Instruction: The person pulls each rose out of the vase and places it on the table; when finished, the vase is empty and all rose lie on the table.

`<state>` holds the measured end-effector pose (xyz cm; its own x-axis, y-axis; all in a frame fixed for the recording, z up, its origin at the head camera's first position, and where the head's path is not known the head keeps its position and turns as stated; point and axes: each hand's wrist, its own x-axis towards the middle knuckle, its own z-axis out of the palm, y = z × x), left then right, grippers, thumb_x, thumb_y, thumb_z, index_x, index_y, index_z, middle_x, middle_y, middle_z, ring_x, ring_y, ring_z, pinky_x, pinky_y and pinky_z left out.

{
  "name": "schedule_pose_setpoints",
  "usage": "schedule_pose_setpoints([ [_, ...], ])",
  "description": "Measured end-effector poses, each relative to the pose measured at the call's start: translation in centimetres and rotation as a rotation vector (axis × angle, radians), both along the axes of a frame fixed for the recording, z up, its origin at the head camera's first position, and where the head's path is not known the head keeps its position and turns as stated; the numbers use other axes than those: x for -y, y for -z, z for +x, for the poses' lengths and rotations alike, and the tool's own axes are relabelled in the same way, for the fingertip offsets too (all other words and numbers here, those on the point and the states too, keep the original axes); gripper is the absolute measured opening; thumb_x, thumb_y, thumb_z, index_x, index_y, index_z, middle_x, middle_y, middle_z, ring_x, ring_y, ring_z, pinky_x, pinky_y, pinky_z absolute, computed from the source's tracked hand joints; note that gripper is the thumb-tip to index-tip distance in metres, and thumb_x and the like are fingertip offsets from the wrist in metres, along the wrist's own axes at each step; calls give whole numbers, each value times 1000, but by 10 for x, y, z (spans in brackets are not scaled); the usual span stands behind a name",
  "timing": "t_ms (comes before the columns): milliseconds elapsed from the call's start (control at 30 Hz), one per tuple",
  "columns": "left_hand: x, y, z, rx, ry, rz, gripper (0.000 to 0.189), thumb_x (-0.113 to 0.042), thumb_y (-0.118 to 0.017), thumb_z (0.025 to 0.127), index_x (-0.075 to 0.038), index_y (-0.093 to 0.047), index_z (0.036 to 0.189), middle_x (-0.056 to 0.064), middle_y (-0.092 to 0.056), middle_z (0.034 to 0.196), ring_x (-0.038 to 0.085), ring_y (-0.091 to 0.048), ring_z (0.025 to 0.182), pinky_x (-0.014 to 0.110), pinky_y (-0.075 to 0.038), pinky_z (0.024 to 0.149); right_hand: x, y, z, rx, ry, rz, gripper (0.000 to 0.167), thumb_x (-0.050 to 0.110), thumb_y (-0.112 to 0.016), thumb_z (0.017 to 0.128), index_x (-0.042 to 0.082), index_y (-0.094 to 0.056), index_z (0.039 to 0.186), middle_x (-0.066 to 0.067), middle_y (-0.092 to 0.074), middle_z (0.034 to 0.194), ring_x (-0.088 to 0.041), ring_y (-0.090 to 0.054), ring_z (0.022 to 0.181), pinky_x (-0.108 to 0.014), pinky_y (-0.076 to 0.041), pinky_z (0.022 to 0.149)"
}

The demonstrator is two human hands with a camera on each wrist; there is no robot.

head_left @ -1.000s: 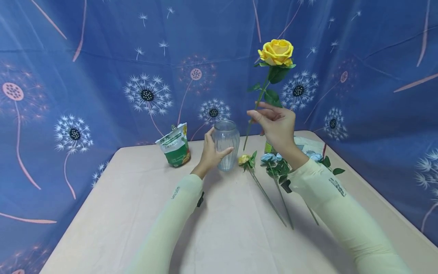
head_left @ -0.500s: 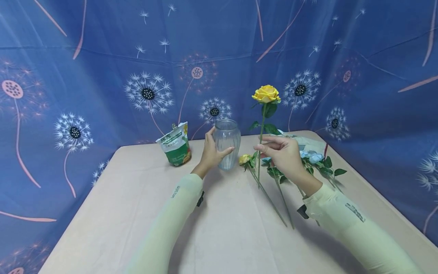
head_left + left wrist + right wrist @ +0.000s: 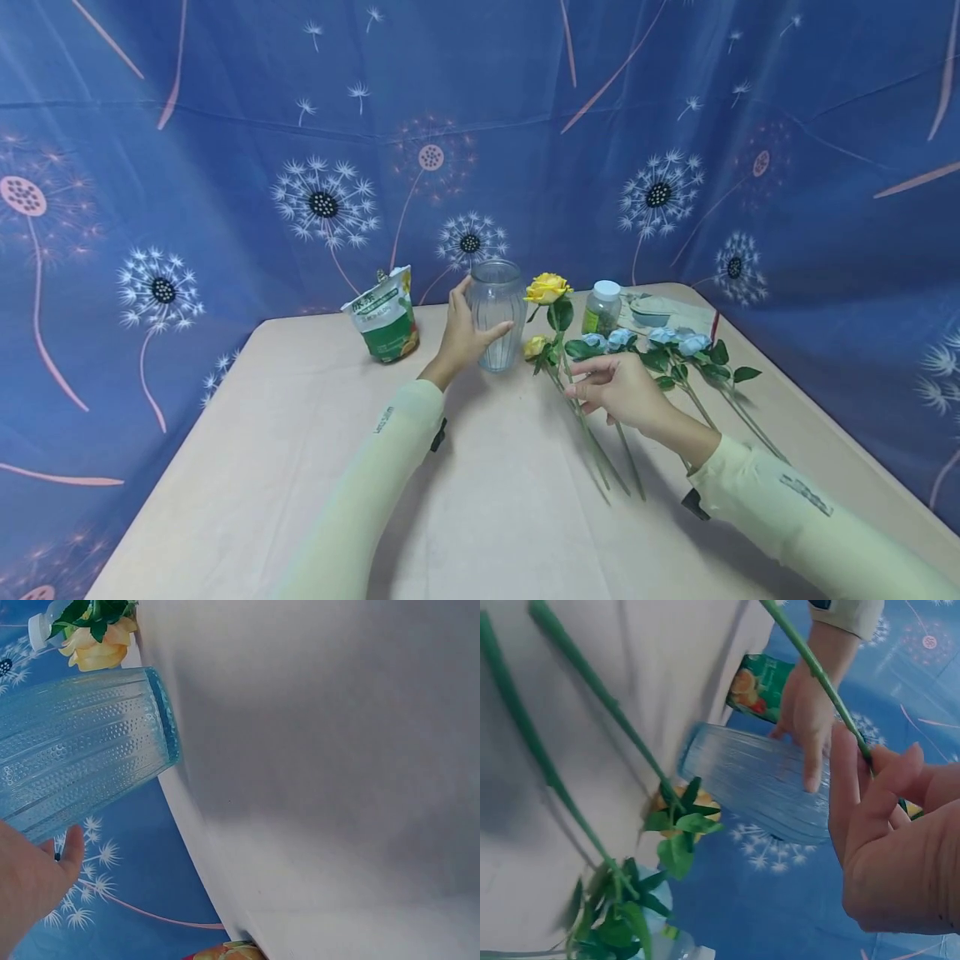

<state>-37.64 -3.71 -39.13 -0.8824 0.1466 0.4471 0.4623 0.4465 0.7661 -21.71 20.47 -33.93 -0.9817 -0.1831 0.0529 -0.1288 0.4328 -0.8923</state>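
Observation:
My left hand (image 3: 463,340) grips the side of a clear ribbed glass vase (image 3: 498,293), which stands upright on the table. In the left wrist view, the vase (image 3: 90,750) appears bluish and shows a dimpled surface. My right hand (image 3: 630,390) pinches the green stem of a yellow rose (image 3: 547,288) to the right of the vase. In the right wrist view, this stem (image 3: 821,675) passes between the thumb and fingers. A second yellow rose (image 3: 536,347) lies on the table beneath the held one. Several blue roses (image 3: 621,338) lie farther right.
A green and white pouch (image 3: 384,325) stands left of the vase. Behind the blue roses are a white-capped bottle (image 3: 602,307) and a pale cloth-like item (image 3: 682,312). A pink-beige cloth covers the table (image 3: 480,517), and a blue dandelion-print curtain (image 3: 510,75) hangs behind.
My right hand has come down with the yellow rose, from high above the table to just over the lying flowers. The left hand has stayed on the vase.

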Motion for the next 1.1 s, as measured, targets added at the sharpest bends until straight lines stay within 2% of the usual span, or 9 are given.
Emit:
schedule_pose_setpoints([
  [100,0,1,0,13,6,0,107,-47,-79,81,-20,-8,156,11,-21,157,30,-25,146,49,-28,116,-3,7,2,70,-38,45,32,3,-70,90,-7,-66,119,-14,-75,90,-34,-72,70,-26,-42,37],
  [200,1,1,0,19,7,8,108,-47,-80,80,-20,-8,156,11,-21,157,31,-27,145,50,-29,115,-4,15,3,152,-74,85,31,3,-70,90,-7,-65,118,-12,-76,88,-33,-71,67,-24,-39,38],
  [367,2,3,0,7,-6,13,109,-47,-81,80,-21,-8,157,11,-21,158,31,-28,145,51,-29,115,-2,26,1,237,-70,125,31,3,-73,86,-5,-66,115,-10,-75,83,-30,-70,60,-21,-32,39],
  [567,3,3,-1,3,-9,7,109,-48,-81,80,-19,-8,157,11,-21,158,31,-28,144,49,-28,115,3,37,-5,272,-57,185,33,3,-76,83,-3,-68,114,-13,-73,75,-24,-68,53,-20,-30,39],
  [700,3,2,-1,-13,-2,5,109,-48,-80,80,-18,-8,156,12,-21,157,31,-27,145,49,-28,116,5,44,-10,292,-55,217,28,3,-76,83,-1,-68,110,-10,-74,74,-22,-67,53,-20,-30,39],
  [933,2,1,-2,-25,-2,0,108,-47,-80,81,-17,-8,156,11,-20,158,30,-25,146,48,-27,117,11,52,-16,314,-74,270,26,4,-78,81,1,-68,105,-6,-75,77,-22,-70,58,-25,-43,44],
  [1100,1,2,-2,-25,5,4,108,-46,-80,81,-16,-9,157,12,-20,158,31,-25,146,48,-27,116,12,57,-20,338,-50,282,27,4,-79,80,2,-68,104,-6,-74,76,-22,-70,59,-30,-47,49],
])
